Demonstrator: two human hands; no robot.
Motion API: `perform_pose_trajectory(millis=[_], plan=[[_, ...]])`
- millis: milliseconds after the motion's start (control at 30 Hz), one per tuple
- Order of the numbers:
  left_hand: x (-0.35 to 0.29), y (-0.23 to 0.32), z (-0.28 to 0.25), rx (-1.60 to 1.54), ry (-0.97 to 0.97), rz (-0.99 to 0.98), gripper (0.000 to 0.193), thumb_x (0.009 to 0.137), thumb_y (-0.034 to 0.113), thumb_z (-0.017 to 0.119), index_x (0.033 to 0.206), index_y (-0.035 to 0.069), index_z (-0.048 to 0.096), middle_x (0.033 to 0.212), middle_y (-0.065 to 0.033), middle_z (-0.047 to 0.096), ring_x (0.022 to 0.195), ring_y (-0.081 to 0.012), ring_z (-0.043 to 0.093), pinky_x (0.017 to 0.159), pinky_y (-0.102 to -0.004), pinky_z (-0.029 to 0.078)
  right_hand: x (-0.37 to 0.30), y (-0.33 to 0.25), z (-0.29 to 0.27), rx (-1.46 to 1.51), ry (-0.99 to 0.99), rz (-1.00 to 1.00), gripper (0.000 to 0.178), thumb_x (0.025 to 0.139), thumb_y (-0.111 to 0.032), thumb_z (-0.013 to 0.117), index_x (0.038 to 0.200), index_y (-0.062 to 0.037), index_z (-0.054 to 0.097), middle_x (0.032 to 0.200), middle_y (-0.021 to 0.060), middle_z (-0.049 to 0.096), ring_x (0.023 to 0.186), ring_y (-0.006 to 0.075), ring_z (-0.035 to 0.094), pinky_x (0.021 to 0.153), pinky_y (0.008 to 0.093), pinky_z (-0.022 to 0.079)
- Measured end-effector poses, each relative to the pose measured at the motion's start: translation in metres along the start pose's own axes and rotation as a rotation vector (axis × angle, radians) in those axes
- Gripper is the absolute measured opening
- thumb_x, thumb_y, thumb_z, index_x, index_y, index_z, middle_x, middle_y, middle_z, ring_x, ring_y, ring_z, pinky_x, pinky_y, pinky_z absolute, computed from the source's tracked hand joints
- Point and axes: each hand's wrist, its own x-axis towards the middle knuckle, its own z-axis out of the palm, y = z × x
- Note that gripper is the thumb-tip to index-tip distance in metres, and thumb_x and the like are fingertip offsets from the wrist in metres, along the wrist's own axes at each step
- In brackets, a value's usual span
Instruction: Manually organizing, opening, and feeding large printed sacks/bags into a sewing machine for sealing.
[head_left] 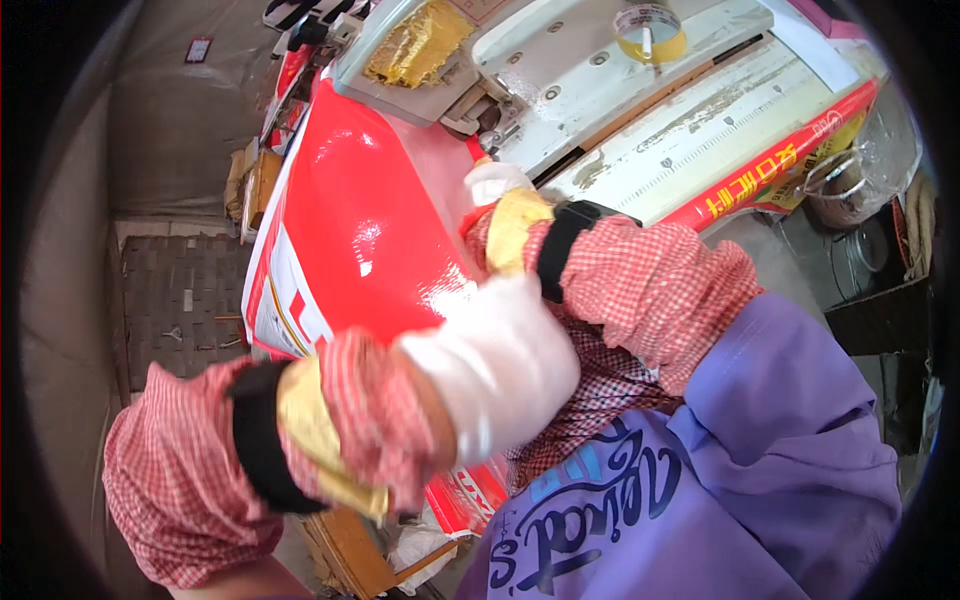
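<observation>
Across the middle of the scene lies a big glossy red sheet [350, 230], a printed plastic bag or banner with a white panel at its left edge, stretched from the near side up to the far machine. Beyond it, to the far right, runs a long pale work table [700, 130] with a ruler scale printed along it and a red strip on its near edge. At the far end sits a grey sewing or sealing machine head [440, 60], gold foil showing on top, right where the red sheet feeds in.

Now the hands, both gloved in white. The left hand [500, 365], nearest of all, is closed in a loose fist bearing down on the near right part of the red sheet; its fingers are turned away, so I cannot tell exactly what they grip. The right hand [495, 185] is farther off, close to the machine, fingers closed on the far edge of the red sheet. Both arms wear red-checked sleeve covers with yellow cuffs.

Smallest thing: a roll of yellow tape [650, 32] on the far table, well apart from both hands.
</observation>
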Motion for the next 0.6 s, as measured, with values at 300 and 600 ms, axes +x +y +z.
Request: perform_pose_trajectory(millis=[300,600], plan=[[-0.042,-0.105,-0.046,0.36,-0.2,-0.423,0.027,0.067,0.037,0.067,0.066,0.01,0.068,0.066,-0.0052,0.062,0.085,-0.023,0.054,0.078,-0.0358,0.044,-0.003,-0.05,0.003,-0.705,-0.657,0.402,0.025,0.08,-0.026,0.057,0.091,-0.0038,0.061,0.082,0.0158,0.059,0.075,0.0343,0.057,0.069,0.0467,0.047],[0.007,0.024,0.007,-0.183,-0.009,0.252,0.007,0.061,0.016,0.058,0.057,0.012,0.063,0.053,-0.0024,0.055,0.054,-0.0212,0.056,0.052,-0.0324,0.041,-0.011,0.036,0.036,0.258,-0.173,0.226,0.026,0.08,-0.02,0.055,0.057,-0.0078,0.058,0.049,0.0039,0.05,0.045,0.0169,0.05,0.043,0.0329,0.041]])
